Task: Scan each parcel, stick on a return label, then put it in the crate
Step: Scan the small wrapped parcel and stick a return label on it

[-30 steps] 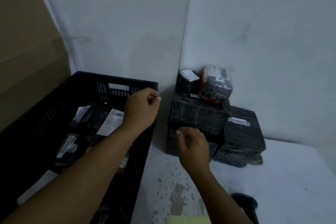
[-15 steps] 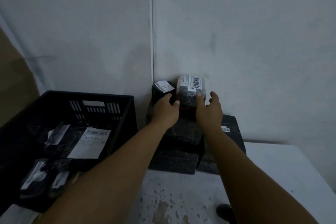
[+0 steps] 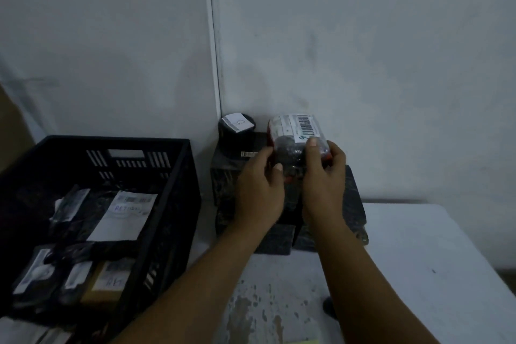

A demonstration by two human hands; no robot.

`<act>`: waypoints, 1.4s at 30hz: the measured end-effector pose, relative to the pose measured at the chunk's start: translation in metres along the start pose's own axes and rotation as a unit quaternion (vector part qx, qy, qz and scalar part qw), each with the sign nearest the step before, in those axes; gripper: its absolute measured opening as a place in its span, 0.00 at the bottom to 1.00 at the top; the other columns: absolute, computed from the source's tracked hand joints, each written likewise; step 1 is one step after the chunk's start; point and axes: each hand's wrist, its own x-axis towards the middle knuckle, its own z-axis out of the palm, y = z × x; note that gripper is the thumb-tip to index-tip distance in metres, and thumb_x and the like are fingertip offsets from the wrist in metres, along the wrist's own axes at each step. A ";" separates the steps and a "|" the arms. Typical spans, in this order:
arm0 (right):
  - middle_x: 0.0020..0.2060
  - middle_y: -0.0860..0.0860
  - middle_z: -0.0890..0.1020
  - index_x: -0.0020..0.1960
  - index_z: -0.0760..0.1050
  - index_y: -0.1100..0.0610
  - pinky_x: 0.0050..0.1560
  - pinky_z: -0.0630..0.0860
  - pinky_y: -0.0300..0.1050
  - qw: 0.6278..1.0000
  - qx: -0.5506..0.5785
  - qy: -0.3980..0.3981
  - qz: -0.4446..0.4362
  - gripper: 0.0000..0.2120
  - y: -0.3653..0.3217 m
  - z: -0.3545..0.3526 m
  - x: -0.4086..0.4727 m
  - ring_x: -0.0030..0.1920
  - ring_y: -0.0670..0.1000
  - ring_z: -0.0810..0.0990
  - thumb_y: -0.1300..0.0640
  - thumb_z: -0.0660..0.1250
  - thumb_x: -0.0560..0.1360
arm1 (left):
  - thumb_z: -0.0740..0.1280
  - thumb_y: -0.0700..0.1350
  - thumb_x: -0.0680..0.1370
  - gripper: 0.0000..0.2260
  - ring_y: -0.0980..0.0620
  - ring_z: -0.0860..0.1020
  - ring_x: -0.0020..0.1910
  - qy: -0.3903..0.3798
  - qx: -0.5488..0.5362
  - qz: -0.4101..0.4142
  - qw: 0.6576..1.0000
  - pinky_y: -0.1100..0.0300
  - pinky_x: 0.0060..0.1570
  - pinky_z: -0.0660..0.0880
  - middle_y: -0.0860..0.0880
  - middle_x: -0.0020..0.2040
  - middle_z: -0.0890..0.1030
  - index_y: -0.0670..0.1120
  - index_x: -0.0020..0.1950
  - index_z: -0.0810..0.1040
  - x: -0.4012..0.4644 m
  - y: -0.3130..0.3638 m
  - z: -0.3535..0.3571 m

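Broadly, two pale grey walls (image 3: 363, 50) meet in a corner at the far side, and a white table (image 3: 418, 260) with worn, speckled patches near its front edge runs up against them. On the left stands a black slotted plastic crate (image 3: 173, 204), holding several dark wrapped parcels; one flat parcel inside bears a large white label (image 3: 122, 215) with a barcode and handwriting that seems to read "RETURN". Pushed into the far corner is a stack of black film-wrapped boxes (image 3: 354, 204), and on top of it, at the far left, sits a small black parcel with a white sticker (image 3: 237, 131). Just right of that is the rounded parcel wrapped in clear film over dark and red contents (image 3: 296, 137), held over the stack's top with its long axis running near to far and its white barcode label facing up at the far end. Both forearms reach forward from the near edge. The left hand (image 3: 259, 190) grips the parcel's left side, thumb on top, and the right hand (image 3: 324, 173) grips its right side, thumb pressed by the label, fingers curled round the far flank.
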 end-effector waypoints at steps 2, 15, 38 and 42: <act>0.58 0.49 0.82 0.63 0.73 0.46 0.53 0.83 0.54 0.999 0.043 0.013 0.017 0.21 -0.001 -0.014 -0.014 0.56 0.50 0.84 0.41 0.72 0.74 | 0.65 0.46 0.81 0.15 0.60 0.77 0.58 0.008 -0.013 0.023 1.000 0.65 0.56 0.75 0.55 0.62 0.78 0.52 0.68 0.75 -0.034 0.001 0.003; 0.52 0.56 0.85 0.57 0.78 0.53 0.43 0.83 0.51 0.987 -0.030 -0.138 0.080 0.18 0.054 -0.122 -0.070 0.51 0.60 0.85 0.50 0.73 0.69 | 0.66 0.68 0.70 0.22 0.63 0.79 0.52 -0.030 -0.103 -0.174 0.979 0.70 0.48 0.73 0.61 0.54 0.80 0.61 0.60 0.76 -0.094 -0.077 -0.049; 0.65 0.60 0.73 0.72 0.67 0.51 0.62 0.70 0.63 0.786 -0.590 0.028 0.183 0.38 0.138 -0.223 -0.115 0.66 0.65 0.69 0.34 0.72 0.69 | 0.78 0.65 0.60 0.32 0.44 0.79 0.61 -0.125 -0.198 -0.392 0.889 0.39 0.53 0.80 0.50 0.69 0.74 0.75 0.61 0.69 -0.146 -0.168 -0.010; 0.62 0.59 0.76 0.73 0.65 0.55 0.57 0.76 0.57 0.786 -0.565 -0.028 0.249 0.39 0.152 -0.234 -0.122 0.61 0.62 0.76 0.35 0.71 0.71 | 0.76 0.66 0.64 0.30 0.45 0.79 0.61 -0.133 -0.165 -0.369 0.905 0.39 0.53 0.80 0.51 0.69 0.73 0.75 0.62 0.67 -0.150 -0.175 -0.012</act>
